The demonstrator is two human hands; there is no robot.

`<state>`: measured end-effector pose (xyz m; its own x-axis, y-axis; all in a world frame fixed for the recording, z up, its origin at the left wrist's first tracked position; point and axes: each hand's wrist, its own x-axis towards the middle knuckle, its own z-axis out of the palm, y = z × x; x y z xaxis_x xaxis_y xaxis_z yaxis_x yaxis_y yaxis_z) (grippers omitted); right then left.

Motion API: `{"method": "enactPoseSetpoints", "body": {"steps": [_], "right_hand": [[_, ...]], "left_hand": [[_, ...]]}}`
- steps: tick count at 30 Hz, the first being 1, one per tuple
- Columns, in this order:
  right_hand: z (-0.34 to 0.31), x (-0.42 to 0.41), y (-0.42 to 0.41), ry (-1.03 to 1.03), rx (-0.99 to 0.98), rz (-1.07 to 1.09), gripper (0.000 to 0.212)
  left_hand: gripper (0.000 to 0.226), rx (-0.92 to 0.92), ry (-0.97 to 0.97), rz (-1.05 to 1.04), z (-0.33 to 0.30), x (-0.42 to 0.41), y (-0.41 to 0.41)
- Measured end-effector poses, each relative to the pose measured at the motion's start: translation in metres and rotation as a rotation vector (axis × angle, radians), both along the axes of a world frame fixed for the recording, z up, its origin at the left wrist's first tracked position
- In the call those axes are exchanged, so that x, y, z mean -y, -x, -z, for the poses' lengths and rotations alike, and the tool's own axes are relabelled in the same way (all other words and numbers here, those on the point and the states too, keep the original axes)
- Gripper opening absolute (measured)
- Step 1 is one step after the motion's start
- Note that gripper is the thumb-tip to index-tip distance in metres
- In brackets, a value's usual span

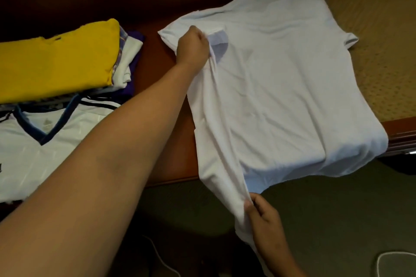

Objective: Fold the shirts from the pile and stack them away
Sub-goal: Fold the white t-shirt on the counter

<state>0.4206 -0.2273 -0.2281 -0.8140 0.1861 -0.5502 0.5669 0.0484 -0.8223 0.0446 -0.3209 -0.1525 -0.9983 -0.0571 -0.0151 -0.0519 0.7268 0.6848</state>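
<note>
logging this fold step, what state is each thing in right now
white t-shirt: spread on the table, left side lifted, hem hanging over the near edge
left hand: grips the shirt near its collar
right hand: pinches the shirt's hem
yellow shirt: folded, atop a stack
white v-neck jersey: lying flat, unfolded

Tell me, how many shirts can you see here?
At least 4: a plain white shirt spread out on the right, a yellow shirt atop the left pile, a white V-neck jersey nearer the camera, and a purple one peeking out. More layers are hidden.
</note>
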Motion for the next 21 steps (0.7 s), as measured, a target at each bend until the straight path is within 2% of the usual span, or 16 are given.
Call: {"method": "enactPoseSetpoints", "body": {"steps": [2, 4, 7, 9, 12, 15, 17, 18, 21], "right_hand": [[0.008, -0.005, -0.001, -0.117, -0.004, -0.056, 0.022], [0.019, -0.009, -0.004, -0.284, 0.013, -0.158, 0.026], [0.019, -0.016, -0.005, -0.415, 0.013, -0.174, 0.037], [0.012, -0.024, -0.002, -0.457, -0.039, -0.137, 0.035], [0.000, -0.047, 0.007, -0.494, -0.097, -0.028, 0.031], [-0.017, -0.075, 0.020, -0.499, -0.116, 0.084, 0.031], [-0.024, -0.095, 0.031, -0.580, -0.129, 0.121, 0.030], [-0.025, -0.104, 0.036, -0.648, -0.148, 0.137, 0.029], [-0.023, -0.124, 0.051, -0.905, -0.237, 0.102, 0.032]], "left_hand": [[0.019, 0.073, -0.107, 0.085, 0.003, 0.004, -0.018], [0.026, 0.057, -0.122, 0.119, 0.011, 0.015, -0.053], [0.025, -0.098, -0.134, 0.047, 0.028, 0.034, -0.138], [0.014, -0.079, -0.243, -0.051, 0.041, 0.039, -0.217], [0.011, 0.223, -0.379, -0.282, 0.060, 0.041, -0.318], [0.023, 0.506, -0.579, -0.477, 0.079, 0.043, -0.344], [0.044, 0.598, -0.710, -0.467, 0.079, 0.042, -0.337], [0.047, 0.618, -0.765, -0.439, 0.079, 0.040, -0.334], [0.021, 0.671, -0.789, -0.346, 0.077, 0.041, -0.327]]}}
